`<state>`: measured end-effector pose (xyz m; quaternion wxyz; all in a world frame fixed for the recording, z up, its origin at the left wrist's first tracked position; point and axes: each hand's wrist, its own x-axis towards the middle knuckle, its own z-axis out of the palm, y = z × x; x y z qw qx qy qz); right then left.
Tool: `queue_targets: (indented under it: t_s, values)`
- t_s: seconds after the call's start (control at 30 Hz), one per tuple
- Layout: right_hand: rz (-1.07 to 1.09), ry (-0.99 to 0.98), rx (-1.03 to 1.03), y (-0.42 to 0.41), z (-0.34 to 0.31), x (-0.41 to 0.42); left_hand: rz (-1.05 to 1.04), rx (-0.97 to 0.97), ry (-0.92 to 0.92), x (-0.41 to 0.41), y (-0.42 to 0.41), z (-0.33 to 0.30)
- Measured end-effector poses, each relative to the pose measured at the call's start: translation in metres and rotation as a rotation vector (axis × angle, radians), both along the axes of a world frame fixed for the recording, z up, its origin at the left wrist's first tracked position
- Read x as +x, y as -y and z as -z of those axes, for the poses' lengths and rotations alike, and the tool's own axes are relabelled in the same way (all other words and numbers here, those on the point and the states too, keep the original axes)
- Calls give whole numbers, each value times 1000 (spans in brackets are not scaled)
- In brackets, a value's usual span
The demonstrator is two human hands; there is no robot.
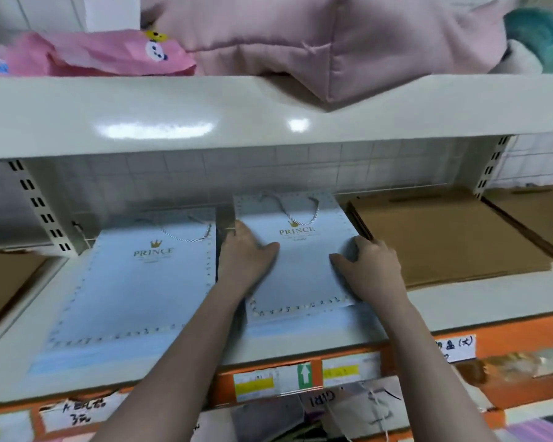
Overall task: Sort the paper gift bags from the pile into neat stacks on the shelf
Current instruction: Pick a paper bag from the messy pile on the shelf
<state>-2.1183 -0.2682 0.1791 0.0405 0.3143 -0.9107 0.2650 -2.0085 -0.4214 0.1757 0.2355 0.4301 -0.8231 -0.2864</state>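
Two stacks of pale blue "PRINCE" gift bags lie flat on the white shelf [434, 301]. The left stack [131, 288] is larger and nearer the shelf front. The right stack [300, 269] has rope handles at its far end. My left hand [245, 253] holds the right stack's left edge, thumb lying on top of the bag. My right hand [369, 266] grips its right edge, thumb on top and fingers curled over the side.
Flat brown paper bags [444, 237] are stacked to the right, with more brown ones at the far right and far left. Pink fabric and a pink bag sit on the upper shelf [173, 116]. Below, orange-edged labels and other bags show.
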Motion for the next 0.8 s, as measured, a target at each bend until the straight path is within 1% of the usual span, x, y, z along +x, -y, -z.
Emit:
queue_targets:
  t_s: [0.13,0.2,0.33,0.6,0.7,0.8]
  values:
    - [-36,4,23,0,10,-7,-21,33,36,-5,-4,12]
    - [-59,27,37,-1,16,-7,-25,19,57,-6,-5,15]
    - [-70,70,2,-2,23,-7,-26,-1,99,-10,-3,18]
    - [-115,84,63,3,26,-11,-47,0,159,-16,0,22]
    - [-130,69,113,1,24,-12,-79,-61,195,-17,-2,19]
    - [-139,-12,110,-3,21,-9,-131,-199,233,-14,-10,10]
